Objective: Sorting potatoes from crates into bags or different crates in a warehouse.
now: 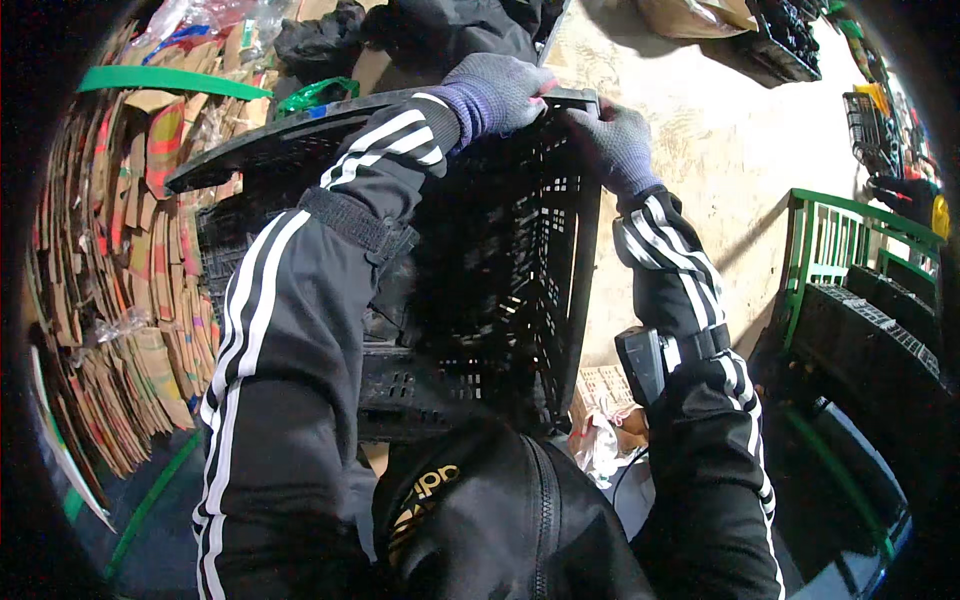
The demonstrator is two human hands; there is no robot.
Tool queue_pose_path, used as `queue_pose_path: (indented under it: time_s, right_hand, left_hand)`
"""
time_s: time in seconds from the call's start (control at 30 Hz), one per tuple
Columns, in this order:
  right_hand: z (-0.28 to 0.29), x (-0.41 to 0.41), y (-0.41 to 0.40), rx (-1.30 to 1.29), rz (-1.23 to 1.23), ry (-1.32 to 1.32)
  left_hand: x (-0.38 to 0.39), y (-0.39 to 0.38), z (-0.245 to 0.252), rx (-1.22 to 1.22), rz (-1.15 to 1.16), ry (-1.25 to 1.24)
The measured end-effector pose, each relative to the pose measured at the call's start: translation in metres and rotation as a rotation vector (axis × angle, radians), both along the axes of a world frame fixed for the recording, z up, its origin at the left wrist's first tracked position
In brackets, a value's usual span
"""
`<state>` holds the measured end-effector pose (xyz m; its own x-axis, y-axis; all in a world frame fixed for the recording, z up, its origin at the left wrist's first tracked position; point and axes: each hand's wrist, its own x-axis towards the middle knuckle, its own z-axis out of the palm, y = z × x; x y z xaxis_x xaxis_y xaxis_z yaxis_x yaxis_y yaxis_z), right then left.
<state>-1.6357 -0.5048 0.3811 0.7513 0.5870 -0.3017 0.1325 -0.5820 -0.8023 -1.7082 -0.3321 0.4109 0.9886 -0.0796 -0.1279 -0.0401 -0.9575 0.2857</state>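
A large black plastic crate (570,300) with slotted walls is before me, its inside dark. My left hand (501,94), in a grey-purple knit glove, grips the rim close to the far right corner. On the outer side of that corner, my right hand (619,146) in a matching glove holds the rim with its thumb over the edge. The fingers of the right hand are partly hidden behind the crate wall. My left forearm crosses above the crate's opening and hides part of the far rim (300,131).
Flattened cardboard (142,300) is stacked at the left under a green strap (176,81). Black plastic bags (450,34) lie beyond the crate. A green railing (862,210) and dark crates (870,330) stand at right. Below my right forearm is a light-coloured basket (604,386) with plastic wrapping.
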Motion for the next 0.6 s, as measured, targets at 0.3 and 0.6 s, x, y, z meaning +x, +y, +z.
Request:
queue_pose_path:
  time_s: [0.3, 0.6]
  right_hand:
    - [0.024, -0.025, -0.036, 0.425, 0.090, 0.540]
    - [0.046, -0.183, -0.153, 0.095, -0.051, 0.492]
  left_hand:
    - [-0.015, -0.008, 0.040, -0.231, -0.044, -0.832]
    - [-0.246, -0.170, 0.056, -0.576, -0.163, 0.260]
